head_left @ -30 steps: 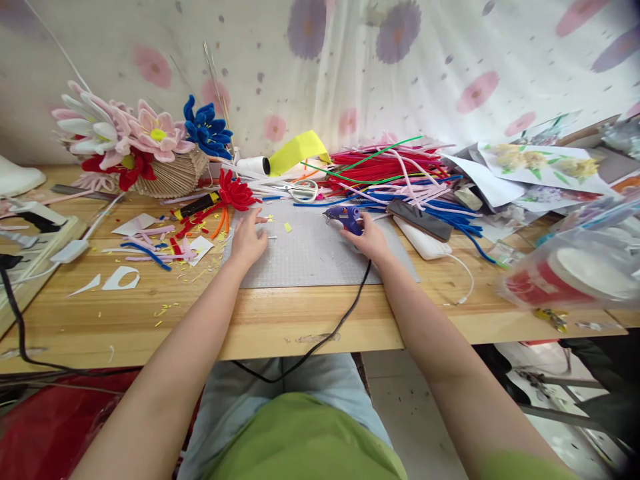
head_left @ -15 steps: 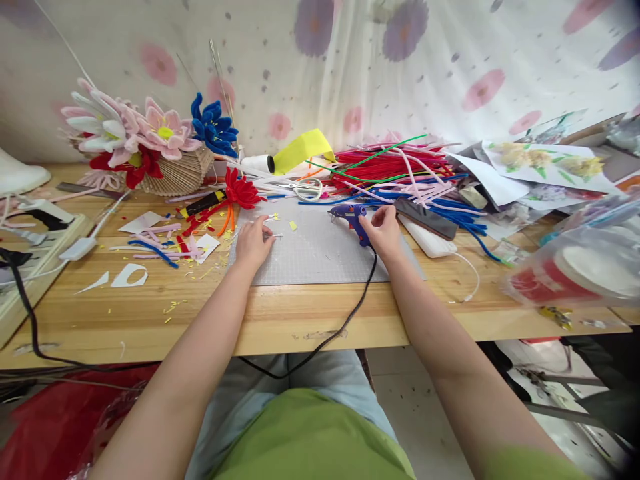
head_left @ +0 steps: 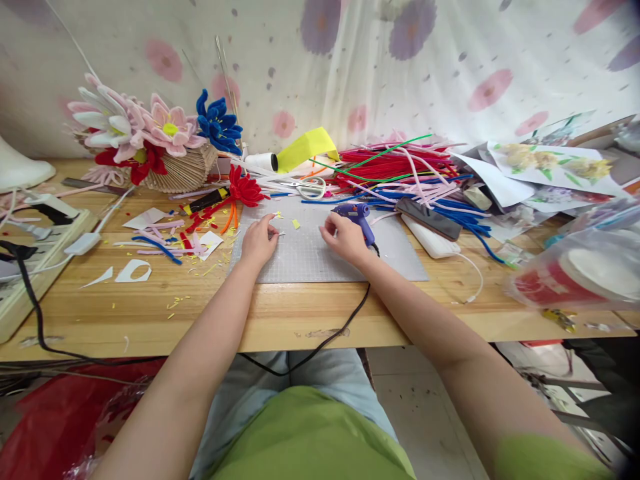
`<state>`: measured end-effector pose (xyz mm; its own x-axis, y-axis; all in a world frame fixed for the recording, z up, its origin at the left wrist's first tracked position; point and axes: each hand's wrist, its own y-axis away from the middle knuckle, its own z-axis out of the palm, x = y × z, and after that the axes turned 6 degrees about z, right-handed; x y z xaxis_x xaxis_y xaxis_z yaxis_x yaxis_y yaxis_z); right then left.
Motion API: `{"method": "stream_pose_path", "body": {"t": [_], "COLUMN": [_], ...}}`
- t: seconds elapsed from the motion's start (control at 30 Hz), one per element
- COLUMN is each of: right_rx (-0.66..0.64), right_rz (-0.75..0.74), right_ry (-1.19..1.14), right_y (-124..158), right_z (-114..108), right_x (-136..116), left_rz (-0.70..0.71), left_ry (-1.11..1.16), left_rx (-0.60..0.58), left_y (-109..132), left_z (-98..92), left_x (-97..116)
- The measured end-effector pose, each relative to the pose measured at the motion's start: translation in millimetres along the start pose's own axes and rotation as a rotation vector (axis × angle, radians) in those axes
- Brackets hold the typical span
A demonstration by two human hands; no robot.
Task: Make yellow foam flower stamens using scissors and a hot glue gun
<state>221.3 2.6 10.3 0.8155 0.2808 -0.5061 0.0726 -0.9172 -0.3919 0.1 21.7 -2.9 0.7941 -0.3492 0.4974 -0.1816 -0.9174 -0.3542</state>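
My left hand point(head_left: 257, 245) is over the left side of the grey cutting mat point(head_left: 300, 263), its fingers closed on a thin white piece whose tip pokes out; its kind is unclear. Tiny yellow bits show by its fingertips. A small yellow scrap point(head_left: 296, 225) lies on the mat, between my hands. My right hand point(head_left: 346, 239) is over the mat's right half, fingers slightly apart with nothing seen in them. Just behind it the blue glue gun point(head_left: 367, 232) rests on the mat, nozzle pointing left, partly hidden by the hand.
Behind the mat lie white-handled scissors point(head_left: 313, 189), a red fuzzy flower point(head_left: 245, 187) and a heap of pipe cleaners point(head_left: 390, 163). A phone point(head_left: 430, 219) sits at right, near a bagged cup point(head_left: 560, 273). The glue gun's black cord point(head_left: 335, 337) hangs over the table edge.
My right hand has let go of the glue gun, leaving it on the mat, and has moved left towards my left hand. The left hand stays nearly in place.
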Motion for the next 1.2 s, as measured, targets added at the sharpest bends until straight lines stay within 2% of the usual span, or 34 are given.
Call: {"method": "stream_pose_path", "body": {"t": [0.1, 0.17, 0.23, 0.37, 0.6, 0.7, 1.2], "right_rx": [-0.179, -0.249, -0.268, -0.221, -0.19, -0.192, -0.145], "right_rz": [0.021, 0.019, -0.002, -0.133, -0.273, -0.262, -0.105], "right_ry": [-0.161, -0.225, -0.258, -0.216, -0.039, -0.014, -0.199], "right_y": [-16, -25, -30, -28, -22, -22, -19], "right_z": [23, 37, 50, 64, 70, 72, 67], "right_x": [-20, -30, -36, -40, -45, -46, -44], "left_rz": [-0.012, -0.014, -0.009, 0.002, -0.003, -0.002, -0.037], "left_ry": [0.02, 0.033, 0.047, 0.063, 0.063, 0.064, 0.064], "left_rx": [0.01, 0.014, 0.014, 0.015, 0.007, 0.006, -0.009], "left_y": [2, 3, 4, 4, 5, 6, 5], "left_z": [-0.8, -1.4, -1.6, -0.7, -1.3, -2.2, -2.8], "left_x": [1, 1, 0, -2, -2, -2, -1]}}
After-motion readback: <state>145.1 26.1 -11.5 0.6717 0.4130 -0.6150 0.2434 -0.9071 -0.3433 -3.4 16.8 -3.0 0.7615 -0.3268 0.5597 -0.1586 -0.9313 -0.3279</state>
